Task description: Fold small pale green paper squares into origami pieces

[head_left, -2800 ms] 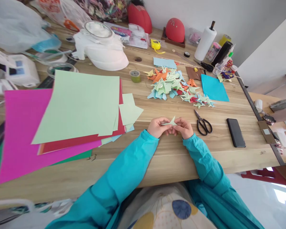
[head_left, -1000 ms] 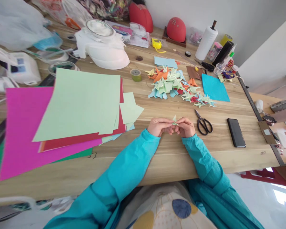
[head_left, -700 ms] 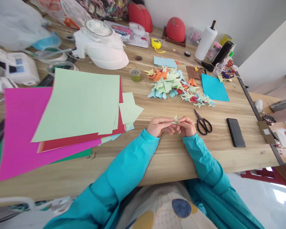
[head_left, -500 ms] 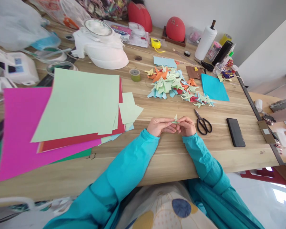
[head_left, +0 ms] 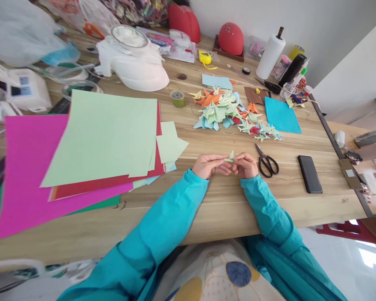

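Between my fingertips is a small folded piece of pale green paper (head_left: 230, 157), one pointed tip standing up. My left hand (head_left: 210, 165) pinches it from the left, and my right hand (head_left: 245, 165) grips its right end; both are closed. Fingers cover its lower part. Beyond my hands lies a heap of folded paper cranes (head_left: 217, 109) in green, orange, blue and red, trailing off to smaller ones on the right. Black-handled scissors (head_left: 268, 163) rest just right of my right hand.
Large coloured sheets, pale green (head_left: 106, 133) on top and magenta (head_left: 28, 167) below, cover the left side. Small green squares (head_left: 169, 146) stick out beside them. A phone (head_left: 310, 174) lies at right, a turquoise cloth-like square (head_left: 282, 114) behind. A thread spool (head_left: 177, 99) stands left of the cranes.
My hands have drawn very slightly apart, and a bit more of the green folded paper shows between the fingertips. Everything else looks the same.
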`<control>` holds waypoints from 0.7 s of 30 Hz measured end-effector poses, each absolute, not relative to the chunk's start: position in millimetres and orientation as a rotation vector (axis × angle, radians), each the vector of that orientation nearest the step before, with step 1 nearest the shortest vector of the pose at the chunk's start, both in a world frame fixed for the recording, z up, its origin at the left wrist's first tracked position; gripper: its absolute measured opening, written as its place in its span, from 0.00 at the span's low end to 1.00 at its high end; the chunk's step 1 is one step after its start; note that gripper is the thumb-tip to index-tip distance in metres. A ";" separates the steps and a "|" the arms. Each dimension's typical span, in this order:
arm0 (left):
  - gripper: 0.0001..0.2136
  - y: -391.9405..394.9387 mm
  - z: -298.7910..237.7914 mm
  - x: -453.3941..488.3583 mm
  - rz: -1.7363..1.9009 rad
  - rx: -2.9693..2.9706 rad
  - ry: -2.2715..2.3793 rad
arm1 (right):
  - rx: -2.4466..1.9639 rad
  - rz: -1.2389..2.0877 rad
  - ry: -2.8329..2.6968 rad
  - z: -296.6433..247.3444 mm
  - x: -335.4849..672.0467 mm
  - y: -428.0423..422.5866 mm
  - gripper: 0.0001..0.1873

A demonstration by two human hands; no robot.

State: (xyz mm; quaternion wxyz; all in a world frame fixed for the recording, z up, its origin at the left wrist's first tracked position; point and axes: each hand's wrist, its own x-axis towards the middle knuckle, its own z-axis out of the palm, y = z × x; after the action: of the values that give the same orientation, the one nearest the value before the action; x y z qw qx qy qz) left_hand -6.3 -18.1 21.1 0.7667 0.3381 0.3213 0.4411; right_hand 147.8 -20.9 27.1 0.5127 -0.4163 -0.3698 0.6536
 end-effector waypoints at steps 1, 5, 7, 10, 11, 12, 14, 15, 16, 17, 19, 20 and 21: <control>0.17 -18.4 21.2 -5.9 0.969 0.738 0.701 | -0.996 1.567 -0.886 27.4 148.0 -20.9 0.02; 0.20 -19.2 20.8 -4.2 0.996 0.752 0.707 | -0.981 1.559 -0.888 29.3 148.7 -21.6 0.02; 0.19 -19.4 20.0 -3.3 0.997 0.760 0.703 | -0.977 1.568 -0.892 29.6 148.6 -21.9 0.02; 0.17 -19.9 19.1 -2.2 0.996 0.764 0.694 | -0.983 1.584 -0.905 29.3 148.9 -21.7 0.02; 0.17 -20.1 19.0 -2.1 0.996 0.762 0.691 | -0.986 1.588 -0.909 29.1 149.3 -21.6 0.02; 0.16 -20.2 19.0 -2.2 0.993 0.758 0.687 | -0.989 1.591 -0.912 29.0 149.8 -21.3 0.02; 0.17 -20.0 19.2 -2.8 0.980 0.752 0.675 | -0.990 1.593 -0.913 28.7 150.7 -21.0 0.03; 0.17 -19.7 19.1 -3.3 0.971 0.749 0.669 | -0.989 1.592 -0.912 28.7 151.0 -20.9 0.02; 0.17 -19.3 19.0 -3.9 0.962 0.747 0.663 | -0.987 1.591 -0.911 28.6 151.1 -20.9 0.02; 0.17 -18.8 18.8 -4.5 0.952 0.744 0.659 | -0.982 1.588 -0.911 28.6 151.1 -20.9 0.02; 0.16 -17.8 18.2 -5.6 0.939 0.737 0.654 | -0.967 1.582 -0.910 28.6 150.4 -21.2 0.02; 0.16 -17.4 17.8 -6.1 0.935 0.731 0.652 | -0.960 1.580 -0.910 28.5 150.0 -21.4 0.02; 0.15 -17.1 17.5 -6.5 0.934 0.724 0.650 | -0.955 1.580 -0.911 28.5 149.5 -21.5 0.02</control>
State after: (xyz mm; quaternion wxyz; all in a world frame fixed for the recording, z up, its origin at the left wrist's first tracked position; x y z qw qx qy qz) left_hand -6.5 -17.1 17.5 0.7811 0.3353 0.3008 0.4325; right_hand 149.5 -21.5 28.5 0.5155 -0.3976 -0.3790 0.6576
